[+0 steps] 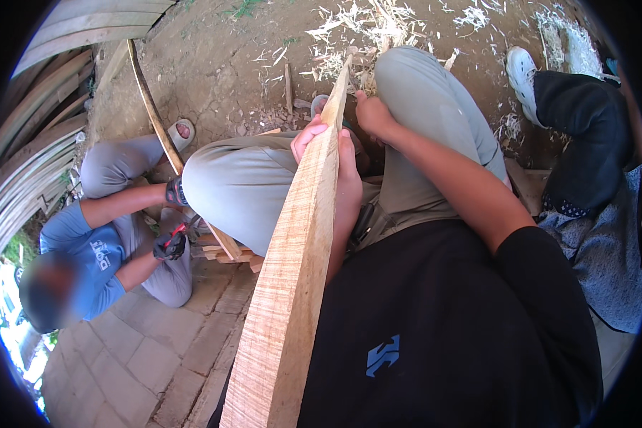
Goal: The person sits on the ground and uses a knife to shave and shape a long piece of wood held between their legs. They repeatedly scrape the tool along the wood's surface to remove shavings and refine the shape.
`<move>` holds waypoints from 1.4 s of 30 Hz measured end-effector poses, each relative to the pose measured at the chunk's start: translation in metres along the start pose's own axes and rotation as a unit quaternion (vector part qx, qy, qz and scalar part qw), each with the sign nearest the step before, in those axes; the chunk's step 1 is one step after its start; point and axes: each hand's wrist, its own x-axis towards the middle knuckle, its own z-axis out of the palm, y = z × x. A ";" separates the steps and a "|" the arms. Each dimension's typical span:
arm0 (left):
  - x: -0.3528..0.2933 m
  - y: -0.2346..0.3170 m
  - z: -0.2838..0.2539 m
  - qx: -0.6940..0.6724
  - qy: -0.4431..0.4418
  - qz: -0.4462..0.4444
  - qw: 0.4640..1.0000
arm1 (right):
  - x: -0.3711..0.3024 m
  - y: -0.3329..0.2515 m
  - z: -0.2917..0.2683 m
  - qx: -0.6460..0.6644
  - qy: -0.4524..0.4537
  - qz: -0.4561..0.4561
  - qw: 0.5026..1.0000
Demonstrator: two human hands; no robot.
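Observation:
A long squared wooden beam (285, 285) slants from the lower edge up past my chest, narrowing to a pale, cut point between my knees. My left hand (310, 137) is wrapped round it below the tapered end, its forearm partly hidden behind the wood. Close to the tip, on its right side, my right hand (373, 114) is closed beside my right knee. Whatever sits in its fingers is mostly hidden and too small to name.
Wood shavings (378, 25) litter the dirt ahead. At left, a co-worker in dark gloves (170, 246) holds a red-handled tool and a long curved stick (150, 103). Stacked boards (43, 143) line the left side. Another person's dark-trousered leg (581, 114) is at right.

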 end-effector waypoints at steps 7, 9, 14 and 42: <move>0.001 -0.001 0.002 -0.010 -0.007 0.008 1.000 | 0.008 0.018 0.015 0.010 0.125 -0.140 0.982; -0.001 -0.003 0.000 -0.014 -0.001 0.005 1.000 | -0.009 0.010 0.012 0.002 0.105 -0.143 0.984; 0.000 0.000 0.001 -0.008 -0.004 0.007 1.000 | 0.012 0.017 0.011 -0.001 0.054 -0.060 0.997; -0.001 0.004 -0.003 0.024 0.021 0.052 0.998 | -0.001 0.006 -0.006 0.171 -0.075 -0.029 0.982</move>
